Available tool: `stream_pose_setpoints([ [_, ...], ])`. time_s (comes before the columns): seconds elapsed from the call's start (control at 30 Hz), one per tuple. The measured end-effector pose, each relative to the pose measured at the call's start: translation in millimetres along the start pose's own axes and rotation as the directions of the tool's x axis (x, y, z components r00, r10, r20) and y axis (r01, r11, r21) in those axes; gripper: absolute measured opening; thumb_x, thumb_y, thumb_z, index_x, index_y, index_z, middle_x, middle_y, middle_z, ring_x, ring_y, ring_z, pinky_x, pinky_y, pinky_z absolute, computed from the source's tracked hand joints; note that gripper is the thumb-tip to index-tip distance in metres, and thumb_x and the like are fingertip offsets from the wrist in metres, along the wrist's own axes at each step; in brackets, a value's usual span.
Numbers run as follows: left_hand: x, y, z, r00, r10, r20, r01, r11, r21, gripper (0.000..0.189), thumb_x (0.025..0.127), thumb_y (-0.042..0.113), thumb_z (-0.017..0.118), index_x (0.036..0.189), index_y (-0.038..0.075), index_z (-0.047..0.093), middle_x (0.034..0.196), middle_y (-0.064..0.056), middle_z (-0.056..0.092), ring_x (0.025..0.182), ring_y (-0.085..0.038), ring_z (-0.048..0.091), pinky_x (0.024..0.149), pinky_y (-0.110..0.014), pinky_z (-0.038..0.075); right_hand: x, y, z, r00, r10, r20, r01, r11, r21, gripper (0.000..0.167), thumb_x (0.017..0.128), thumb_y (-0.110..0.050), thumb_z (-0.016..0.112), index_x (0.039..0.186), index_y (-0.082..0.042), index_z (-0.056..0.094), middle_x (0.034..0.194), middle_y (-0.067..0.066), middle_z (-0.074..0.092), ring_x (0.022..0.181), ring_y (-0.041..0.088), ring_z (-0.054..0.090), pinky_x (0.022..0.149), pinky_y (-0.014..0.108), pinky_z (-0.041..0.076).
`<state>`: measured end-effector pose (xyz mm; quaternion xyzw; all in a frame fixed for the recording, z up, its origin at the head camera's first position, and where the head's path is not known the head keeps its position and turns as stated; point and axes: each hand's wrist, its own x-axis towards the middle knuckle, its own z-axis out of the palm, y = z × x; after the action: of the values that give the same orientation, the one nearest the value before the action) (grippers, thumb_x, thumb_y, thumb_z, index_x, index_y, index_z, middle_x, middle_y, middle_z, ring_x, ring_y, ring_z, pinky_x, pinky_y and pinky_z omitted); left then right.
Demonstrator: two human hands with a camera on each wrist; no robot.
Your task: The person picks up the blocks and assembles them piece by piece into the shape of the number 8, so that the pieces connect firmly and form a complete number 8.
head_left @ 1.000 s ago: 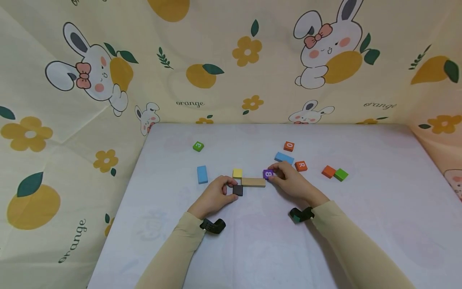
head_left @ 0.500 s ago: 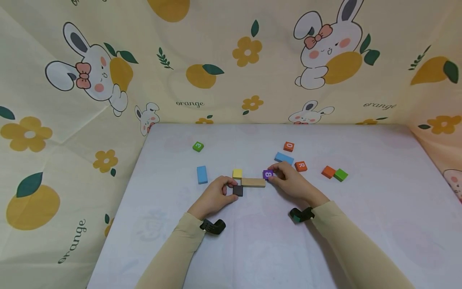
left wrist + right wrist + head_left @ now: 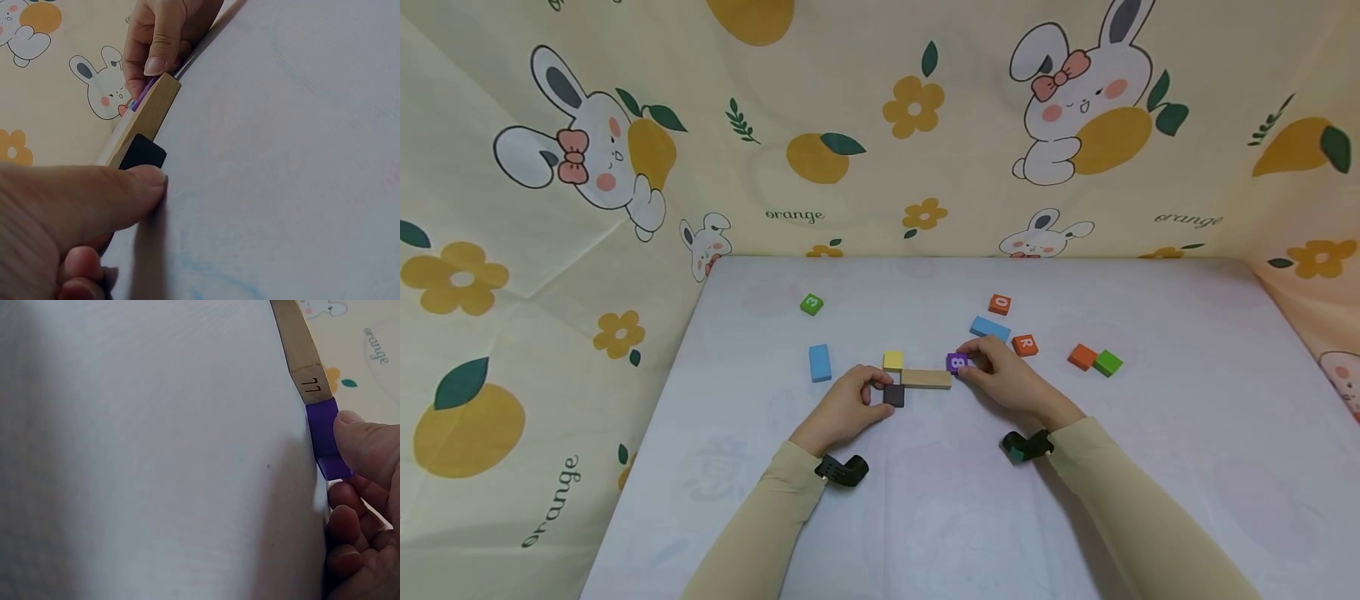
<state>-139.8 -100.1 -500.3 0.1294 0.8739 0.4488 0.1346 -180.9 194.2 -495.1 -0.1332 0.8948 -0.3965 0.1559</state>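
Note:
In the head view my left hand (image 3: 847,406) pinches a small black block (image 3: 893,396), its thumb (image 3: 147,178) pressed to one side in the left wrist view. My right hand (image 3: 1009,379) grips a purple block (image 3: 956,362) marked 8 between thumb and fingers. Between the two hands lies a long natural-wood block (image 3: 927,380); its end with printed marks faces the purple block (image 3: 323,428) in the right wrist view. A yellow block (image 3: 892,360) sits just behind the wood block's left end. The left index fingertip is partly hidden behind the black block.
A blue block (image 3: 821,363) and a green block (image 3: 812,304) lie at left. Behind the right hand are another blue block (image 3: 990,328) and two orange lettered blocks, one marked R (image 3: 1025,345). An orange block (image 3: 1082,357) touches a green one (image 3: 1108,363) farther right. Patterned cloth (image 3: 880,175) rises behind.

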Motion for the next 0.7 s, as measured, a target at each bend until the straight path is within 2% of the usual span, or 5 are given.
stream_pose_setpoints([
  [0.2, 0.0, 0.8, -0.2, 1.000, 0.002, -0.001, -0.002, 1.000, -0.009, 0.037, 0.084, 0.015, 0.076, 0.117, 0.013, 0.061, 0.093, -0.008, 0.054, 0.077, -0.015, 0.046, 0.066, -0.028, 0.038, -0.9, 0, 0, 1.000, 0.020, 0.003, -0.020, 1.000, -0.001, 0.034, 0.096, -0.033, 0.062, 0.126, -0.019, 0.053, 0.109, 0.006, 0.047, 0.095, 0.024, 0.044, 0.077, 0.038, 0.041],
  [0.47, -1.1, 1.8, -0.8, 1.000, 0.005, 0.004, -0.005, 1.000, -0.014, 0.036, 0.084, 0.015, 0.076, 0.117, 0.014, 0.061, 0.099, -0.005, 0.054, 0.076, -0.015, 0.046, 0.065, -0.027, 0.038, -3.1, -4, -2, 0.999, 0.033, 0.007, -0.033, 0.999, 0.008, 0.038, 0.096, -0.033, 0.062, 0.130, -0.019, 0.052, 0.113, 0.005, 0.048, 0.097, 0.024, 0.045, 0.079, 0.038, 0.042],
  [0.7, -1.9, 0.7, -0.5, 1.000, 0.006, 0.003, -0.006, 1.000, -0.016, 0.036, 0.084, 0.015, 0.076, 0.117, 0.014, 0.061, 0.100, -0.003, 0.054, 0.076, -0.015, 0.045, 0.064, -0.027, 0.038, -11.0, -3, -8, 0.997, 0.075, -0.014, -0.075, 0.996, 0.046, 0.048, 0.091, -0.043, 0.065, 0.131, -0.021, 0.051, 0.118, 0.001, 0.053, 0.102, 0.023, 0.049, 0.086, 0.039, 0.042],
])
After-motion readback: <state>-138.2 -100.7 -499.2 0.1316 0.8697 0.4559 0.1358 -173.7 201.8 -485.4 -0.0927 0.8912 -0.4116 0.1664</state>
